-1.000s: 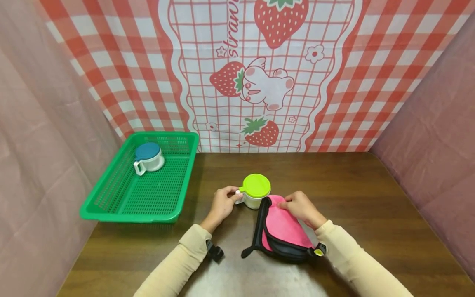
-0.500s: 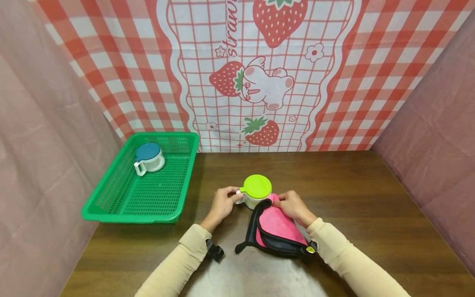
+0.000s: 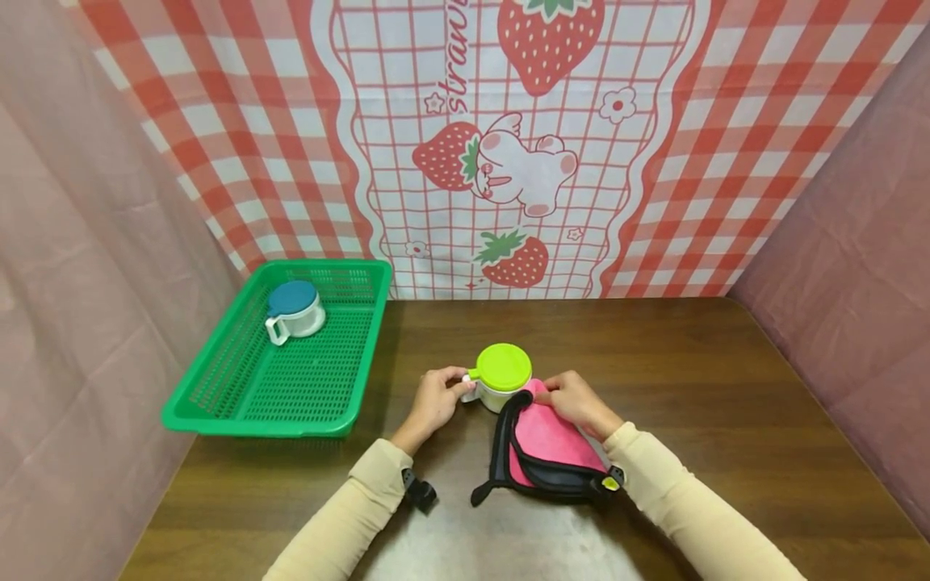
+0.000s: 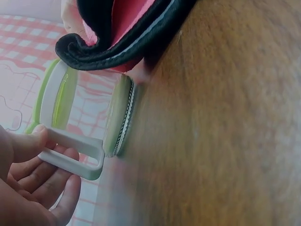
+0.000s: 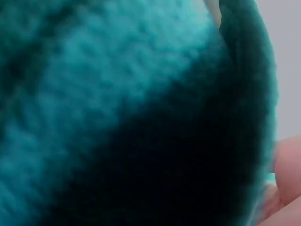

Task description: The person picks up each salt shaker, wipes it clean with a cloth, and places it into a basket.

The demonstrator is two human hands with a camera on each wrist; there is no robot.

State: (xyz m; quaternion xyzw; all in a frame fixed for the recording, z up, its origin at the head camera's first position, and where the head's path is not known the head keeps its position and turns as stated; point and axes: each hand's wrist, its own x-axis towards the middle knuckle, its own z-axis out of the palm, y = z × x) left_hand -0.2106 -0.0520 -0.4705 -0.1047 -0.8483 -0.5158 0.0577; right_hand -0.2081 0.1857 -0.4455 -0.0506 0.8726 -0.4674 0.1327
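Since the frame a second earlier, the right hand [image 3: 574, 401] had drawn in from the middle of the pink cloth [image 3: 546, 441] to its far corner, right against the cup [image 3: 500, 377], and the cloth had bunched slightly toward the cup; the left hand [image 3: 432, 401] had kept its place. The cup stood upright on the wooden table [image 3: 697, 379], near the middle of its front half. It was a small white cup with a lime-green lid and a white loop handle [image 4: 75, 153] pointing left. The left hand pinched that handle between thumb and curled fingers, seemingly to steady the cup. The right hand's fingers were curled onto the cloth's corner, pressing it to the cup's side; the right wrist view showed only blurred fabric. The cloth had a black border and lay folded on the table. Well to the left, a green basket [image 3: 218, 387] held a similar blue-lidded cup [image 3: 293, 309].
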